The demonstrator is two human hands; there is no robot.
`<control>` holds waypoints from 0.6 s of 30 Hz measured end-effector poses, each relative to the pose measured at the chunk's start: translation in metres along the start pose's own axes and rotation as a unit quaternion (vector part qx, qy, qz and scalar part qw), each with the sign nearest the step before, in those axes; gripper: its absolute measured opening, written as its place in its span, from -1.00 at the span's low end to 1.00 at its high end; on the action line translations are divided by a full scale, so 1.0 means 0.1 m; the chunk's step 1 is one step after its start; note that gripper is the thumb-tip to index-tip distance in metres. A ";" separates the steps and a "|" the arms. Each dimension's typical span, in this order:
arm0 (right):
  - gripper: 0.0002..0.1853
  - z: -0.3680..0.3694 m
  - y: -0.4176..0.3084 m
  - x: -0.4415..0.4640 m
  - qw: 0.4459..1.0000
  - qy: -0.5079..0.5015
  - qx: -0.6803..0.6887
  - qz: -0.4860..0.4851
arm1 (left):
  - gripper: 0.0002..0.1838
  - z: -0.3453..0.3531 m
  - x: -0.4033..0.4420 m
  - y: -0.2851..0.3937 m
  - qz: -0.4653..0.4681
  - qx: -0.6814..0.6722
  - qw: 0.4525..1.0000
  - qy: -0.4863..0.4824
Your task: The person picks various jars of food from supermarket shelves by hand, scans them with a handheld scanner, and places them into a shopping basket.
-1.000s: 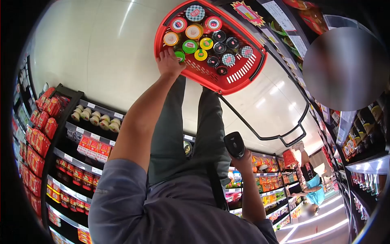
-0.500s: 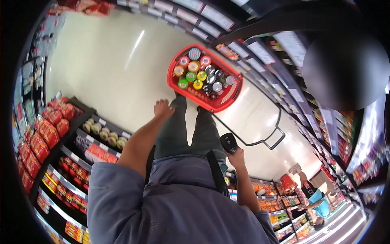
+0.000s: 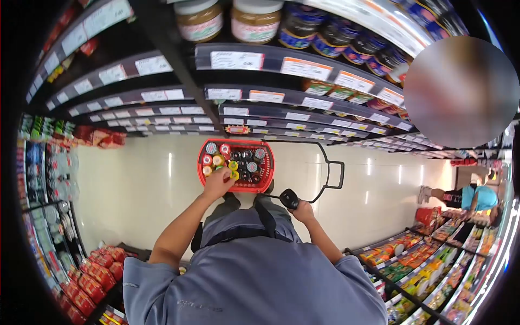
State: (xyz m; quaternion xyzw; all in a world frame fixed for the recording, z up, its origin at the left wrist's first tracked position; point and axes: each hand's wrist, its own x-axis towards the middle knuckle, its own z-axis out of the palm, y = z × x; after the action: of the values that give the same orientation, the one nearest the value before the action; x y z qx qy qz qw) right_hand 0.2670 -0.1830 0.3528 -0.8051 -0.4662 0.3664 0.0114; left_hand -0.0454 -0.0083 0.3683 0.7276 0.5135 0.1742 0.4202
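A red basket stands on the floor before me, holding several lidded jars with green, yellow, orange, red, black and patterned tops. My left hand reaches into its near left part. Its fingers curl down over a jar there, beside a yellow-lidded jar; the hand hides the green lids. In my right hand, right of the basket, is a black handheld scanner, gripped at its handle with the head pointing forward. The basket's long black pull handle lies out to the right.
Tall shelves with price labels and jars rise just beyond the basket. Stacked red packages sit at lower left. Shelves of packaged goods line the lower right. Another person in a blue top stands far right along the aisle.
My view has turned to face the shelf squarely. My left hand has gone from beside my leg into the basket, onto the jars. The scanner stays in my right hand.
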 end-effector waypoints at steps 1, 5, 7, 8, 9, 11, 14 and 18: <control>-0.56 -0.05 0.03 -0.02 1.000 0.011 0.007 -0.011 | -0.67 -0.03 0.13 0.29 0.050 -0.017 0.998 0.020; -0.55 -0.15 0.19 -0.03 0.997 0.057 0.031 -0.045 | -0.60 -0.20 0.70 1.60 0.158 -0.065 0.982 0.084; -0.54 -0.22 0.27 -0.02 0.996 0.064 0.032 -0.052 | -0.51 -0.20 1.04 2.10 0.226 -0.075 0.961 0.144; -0.54 -0.27 0.31 -0.02 0.996 0.060 0.033 -0.056 | -0.47 -0.20 1.23 2.29 0.257 -0.061 0.950 0.165; -0.54 -0.32 0.34 -0.02 0.996 0.056 0.034 -0.061 | -0.42 -0.20 1.40 2.47 0.267 -0.058 0.945 0.179; -0.57 -0.45 0.43 -0.04 0.996 0.064 0.034 -0.058 | -0.33 -0.19 1.73 2.72 0.278 -0.019 0.934 0.222; -0.62 -0.62 0.61 -0.06 0.994 0.082 0.039 -0.056 | -0.19 -0.15 2.16 2.86 0.259 0.062 0.929 0.255; -0.59 -0.81 0.93 -0.06 0.993 0.087 0.072 -0.027 | -0.18 -0.29 2.19 3.23 0.186 0.089 0.969 0.135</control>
State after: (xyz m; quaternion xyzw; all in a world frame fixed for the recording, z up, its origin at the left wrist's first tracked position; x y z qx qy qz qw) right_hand 0.3827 -0.2145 0.3817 -0.8179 -0.4577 0.3275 0.1199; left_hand 0.2187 0.1612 0.6016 0.8143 0.4349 0.2997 0.2409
